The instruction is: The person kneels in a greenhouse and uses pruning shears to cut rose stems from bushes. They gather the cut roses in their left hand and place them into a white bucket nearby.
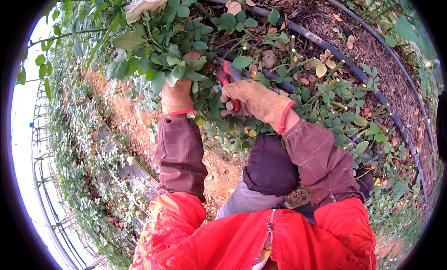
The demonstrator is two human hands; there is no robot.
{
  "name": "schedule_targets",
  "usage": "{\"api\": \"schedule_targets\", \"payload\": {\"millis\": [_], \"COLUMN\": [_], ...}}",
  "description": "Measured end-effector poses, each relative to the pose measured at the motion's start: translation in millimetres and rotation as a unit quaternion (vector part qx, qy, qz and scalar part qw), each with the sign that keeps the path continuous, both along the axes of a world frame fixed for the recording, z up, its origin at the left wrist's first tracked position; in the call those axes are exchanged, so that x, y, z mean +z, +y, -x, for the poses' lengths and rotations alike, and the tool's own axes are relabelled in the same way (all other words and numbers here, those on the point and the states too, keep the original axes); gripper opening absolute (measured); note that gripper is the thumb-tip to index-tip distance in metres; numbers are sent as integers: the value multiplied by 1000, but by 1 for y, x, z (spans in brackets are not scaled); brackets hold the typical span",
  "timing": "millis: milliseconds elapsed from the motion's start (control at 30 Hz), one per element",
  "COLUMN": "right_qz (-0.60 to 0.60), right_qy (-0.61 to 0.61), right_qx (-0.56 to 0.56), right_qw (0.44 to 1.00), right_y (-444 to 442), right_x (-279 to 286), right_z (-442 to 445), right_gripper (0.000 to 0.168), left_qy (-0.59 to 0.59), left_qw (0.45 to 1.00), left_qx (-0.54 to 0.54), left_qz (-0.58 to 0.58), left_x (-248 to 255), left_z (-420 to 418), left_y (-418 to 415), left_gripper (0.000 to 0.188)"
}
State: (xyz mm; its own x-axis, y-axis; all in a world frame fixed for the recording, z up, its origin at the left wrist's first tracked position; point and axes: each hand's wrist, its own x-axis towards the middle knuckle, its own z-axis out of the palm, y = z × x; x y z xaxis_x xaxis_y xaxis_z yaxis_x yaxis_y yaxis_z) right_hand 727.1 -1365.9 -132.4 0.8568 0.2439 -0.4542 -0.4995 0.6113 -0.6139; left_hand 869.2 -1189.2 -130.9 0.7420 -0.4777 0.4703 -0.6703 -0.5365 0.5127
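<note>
My right hand [253, 98], in a tan work glove with red edging, grips red-handled pruning shears [225, 74]. Their blades point up and left into rose stems and leaves, where the tips are partly hidden. Close by on the left is my left hand [178, 93], in a matching glove, its fingers mostly covered by rose foliage [164, 64]; whether it holds a stem cannot be made out. A pale cream rose bloom [145, 6] stands above that foliage, at the upper left.
A black irrigation hose [314, 37] curves over mulch beside several cut rose stubs [338, 65]. A thinner pipe [380, 41] runs farther right. Low rose plants [83, 158] fill the left, beyond reddish soil [223, 175]. My knee [270, 165] is bent below the right hand.
</note>
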Motion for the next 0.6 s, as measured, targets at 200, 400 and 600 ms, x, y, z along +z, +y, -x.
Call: {"api": "schedule_targets", "payload": {"millis": [200, 400, 600], "right_qz": [89, 158, -174], "right_qy": [66, 33, -2], "right_qx": [-28, 23, -4], "right_qw": [993, 987, 985], "right_y": [3, -10, 2], "right_x": [32, 54, 24], "right_z": [26, 76, 47], "right_gripper": [17, 18, 25], "left_qy": [-74, 88, 168], "left_qw": [991, 985, 980], "left_qx": [10, 86, 46], "left_qz": [-109, -123, 93], "left_x": [-2, 27, 93], "left_z": [12, -21, 38], "left_y": [19, 143, 108], "left_gripper": [28, 26, 28]}}
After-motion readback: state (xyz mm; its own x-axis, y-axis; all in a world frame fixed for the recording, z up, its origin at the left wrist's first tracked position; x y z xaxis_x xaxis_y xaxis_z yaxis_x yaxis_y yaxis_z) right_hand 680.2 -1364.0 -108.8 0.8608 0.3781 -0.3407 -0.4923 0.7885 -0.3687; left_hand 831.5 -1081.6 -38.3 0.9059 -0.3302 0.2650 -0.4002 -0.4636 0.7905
